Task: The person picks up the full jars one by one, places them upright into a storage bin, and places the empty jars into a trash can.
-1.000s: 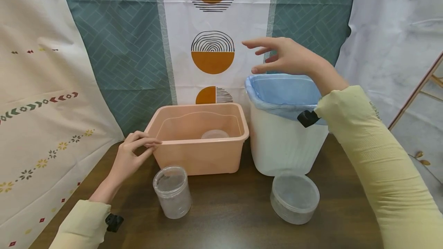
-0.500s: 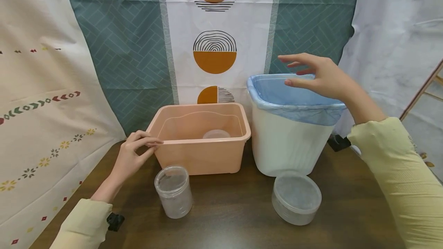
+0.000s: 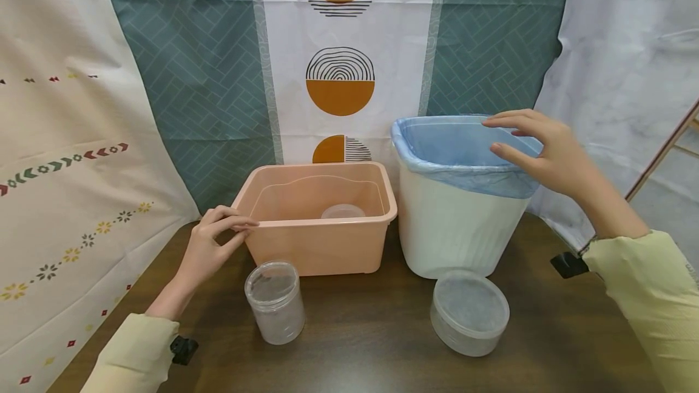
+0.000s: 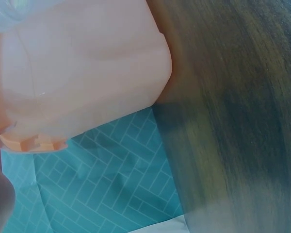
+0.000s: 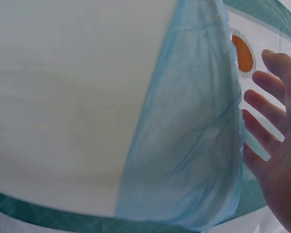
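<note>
A: In the head view, what is being touched by the left hand (image 3: pixel 210 241)?

B: The left corner of the pink tub (image 3: pixel 319 223) is being pinched at its rim by the curled fingers. The tub is standing on the brown table (image 3: pixel 371 344), with a small clear lid (image 3: pixel 342 211) lying inside. The right hand (image 3: pixel 546 153) is being held over the right rim of the white bin (image 3: pixel 453 229), fingers relaxed and spread, nothing grasped. A tall jar (image 3: pixel 275 302) and a low round tub (image 3: pixel 469 312) are standing in front.

A: And the left wrist view?

B: The pink tub (image 4: pixel 82 77) is being shown close, on the table (image 4: pixel 233 111). Whether it is being grasped there cannot be told.

A: The right wrist view?

B: The blue bag (image 5: pixel 189 145) is being seen over the bin (image 5: pixel 72 97), and the open fingers (image 5: pixel 264 109) are just beside it, apart.
</note>
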